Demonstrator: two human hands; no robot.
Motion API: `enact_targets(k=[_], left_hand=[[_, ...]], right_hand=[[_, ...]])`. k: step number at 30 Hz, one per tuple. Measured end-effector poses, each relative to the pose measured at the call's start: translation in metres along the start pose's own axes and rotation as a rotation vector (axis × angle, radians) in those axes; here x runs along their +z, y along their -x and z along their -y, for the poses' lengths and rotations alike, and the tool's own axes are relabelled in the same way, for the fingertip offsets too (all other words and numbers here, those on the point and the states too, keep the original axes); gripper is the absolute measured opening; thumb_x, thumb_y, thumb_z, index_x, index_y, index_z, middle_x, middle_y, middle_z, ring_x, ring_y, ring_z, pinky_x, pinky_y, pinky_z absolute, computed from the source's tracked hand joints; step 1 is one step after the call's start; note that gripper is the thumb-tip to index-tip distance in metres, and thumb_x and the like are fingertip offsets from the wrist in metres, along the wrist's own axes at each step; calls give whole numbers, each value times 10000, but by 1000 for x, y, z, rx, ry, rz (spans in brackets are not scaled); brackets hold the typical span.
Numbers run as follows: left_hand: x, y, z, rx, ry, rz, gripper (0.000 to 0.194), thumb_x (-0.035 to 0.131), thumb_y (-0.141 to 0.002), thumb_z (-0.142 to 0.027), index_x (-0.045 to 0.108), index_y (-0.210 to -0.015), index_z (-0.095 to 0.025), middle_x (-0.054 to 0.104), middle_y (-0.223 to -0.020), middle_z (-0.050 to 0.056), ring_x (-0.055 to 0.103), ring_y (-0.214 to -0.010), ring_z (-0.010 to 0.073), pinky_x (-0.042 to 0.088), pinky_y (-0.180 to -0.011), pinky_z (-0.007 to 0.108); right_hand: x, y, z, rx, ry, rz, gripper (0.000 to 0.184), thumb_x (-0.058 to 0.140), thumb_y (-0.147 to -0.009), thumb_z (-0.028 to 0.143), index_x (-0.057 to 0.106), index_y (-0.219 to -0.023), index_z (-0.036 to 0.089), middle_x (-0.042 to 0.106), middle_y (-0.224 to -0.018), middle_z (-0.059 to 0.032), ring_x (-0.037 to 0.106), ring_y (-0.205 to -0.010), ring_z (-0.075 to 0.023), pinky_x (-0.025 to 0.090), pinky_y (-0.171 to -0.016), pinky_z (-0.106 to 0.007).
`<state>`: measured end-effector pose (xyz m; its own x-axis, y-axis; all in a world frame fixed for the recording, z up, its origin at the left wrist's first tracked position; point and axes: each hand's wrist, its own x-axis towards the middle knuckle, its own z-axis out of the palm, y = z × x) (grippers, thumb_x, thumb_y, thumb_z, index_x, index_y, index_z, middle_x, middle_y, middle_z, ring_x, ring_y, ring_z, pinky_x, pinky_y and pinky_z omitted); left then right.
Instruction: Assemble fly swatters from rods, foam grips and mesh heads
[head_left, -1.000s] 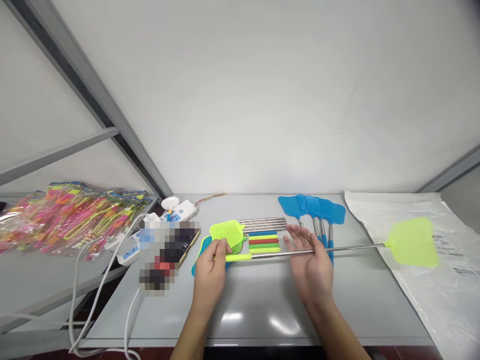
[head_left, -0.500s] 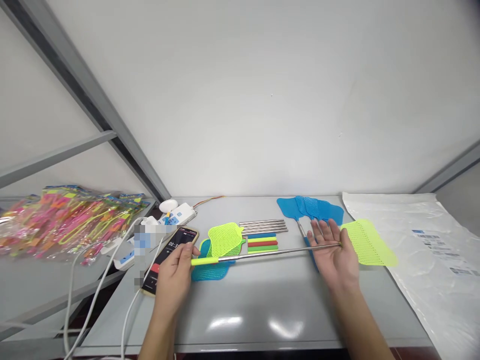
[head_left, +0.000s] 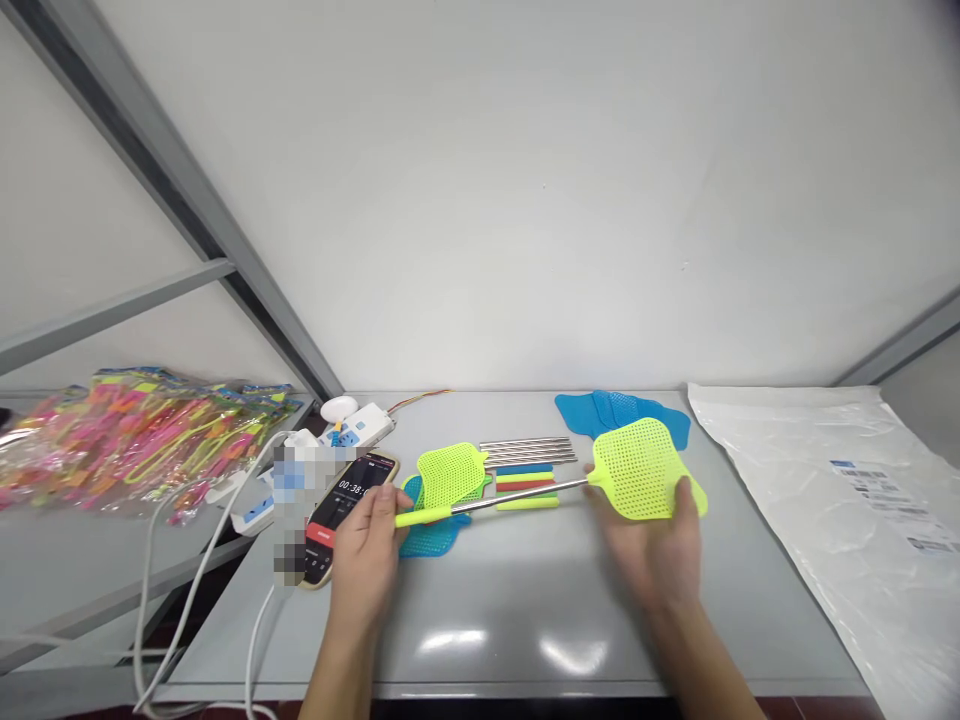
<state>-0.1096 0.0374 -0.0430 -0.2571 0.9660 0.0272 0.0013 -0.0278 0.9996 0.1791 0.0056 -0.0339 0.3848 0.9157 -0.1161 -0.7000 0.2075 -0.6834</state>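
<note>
Since the earlier frame our right hand (head_left: 651,560) is shifting behind the lime-green perforated plastic swatter head (head_left: 637,462), cupping it under the thumb, while our left hand (head_left: 367,548) is gripping its lime-green tubular handle (head_left: 424,516), the silver metal shaft (head_left: 517,494) showing shorter over the grey table (head_left: 525,625).

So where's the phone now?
In the head view, the phone lies on the left side of the table, next to the left hand and near the white power strip.
</note>
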Motion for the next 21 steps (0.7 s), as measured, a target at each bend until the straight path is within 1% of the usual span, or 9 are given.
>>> enact_targets(k=[2,4,6,8,9,11,17,19,21], left_hand=[[-11,-4,-2,-6,-14,-4,377,597,-845,-550,590,-788,-177,478,-632,-37,412,-537,98,330,-475,191],[-18,-7,-3,-2,-42,10,371,601,-845,-544,593,-795,-177,490,-631,-33,423,-543,103,341,-479,195],[-20,-10,-5,23,-70,-1,366,586,-858,-538,593,-794,-178,495,-635,-31,428,-549,104,347,-483,196],[-17,-11,-7,60,-105,-22,368,560,-875,-533,587,-772,-181,472,-612,-35,413,-535,103,334,-471,195],[-13,-11,-8,78,-124,-23,373,546,-882,-531,582,-755,-182,459,-597,-37,403,-525,103,324,-462,196],[-2,-9,-10,108,-161,-5,392,522,-892,-528,568,-712,-182,444,-575,-38,388,-509,104,311,-453,199],[39,2,-11,90,-114,82,397,501,-908,-512,560,-713,-171,440,-602,-31,397,-518,95,314,-467,190],[44,5,-10,68,-102,102,408,489,-912,-524,565,-728,-168,444,-614,-29,396,-525,93,309,-473,189],[40,5,-11,30,-135,166,425,489,-903,-549,584,-744,-167,421,-583,-37,367,-504,91,276,-457,191]], right_hand=[[-9,-7,8,-37,37,-97,400,541,-870,538,636,-1151,269,666,-1184,-47,647,-1031,-231,560,-800,-374],[-14,-13,15,25,158,-86,327,639,-832,461,664,-1060,227,702,-1027,-49,669,-813,-189,561,-606,-291],[-14,-16,23,90,301,-26,281,685,-806,447,669,-921,191,663,-704,-12,558,-515,-128,472,-425,-242],[-12,-16,29,107,417,12,311,678,-808,483,633,-777,177,485,-460,53,376,-370,-82,381,-346,-221],[-11,-15,31,101,454,14,341,667,-813,502,612,-731,176,410,-410,74,321,-351,-72,362,-337,-218],[-8,-13,31,94,484,6,370,659,-814,519,591,-690,177,358,-384,84,286,-348,-66,356,-336,-221],[4,6,19,105,559,73,418,626,-823,553,545,-619,198,394,-408,56,343,-365,-90,360,-354,-249],[10,12,22,106,610,95,429,612,-837,549,536,-607,195,402,-419,50,374,-385,-96,365,-382,-251],[14,16,30,141,676,151,450,602,-848,537,519,-575,188,397,-413,44,384,-400,-97,363,-405,-250]])
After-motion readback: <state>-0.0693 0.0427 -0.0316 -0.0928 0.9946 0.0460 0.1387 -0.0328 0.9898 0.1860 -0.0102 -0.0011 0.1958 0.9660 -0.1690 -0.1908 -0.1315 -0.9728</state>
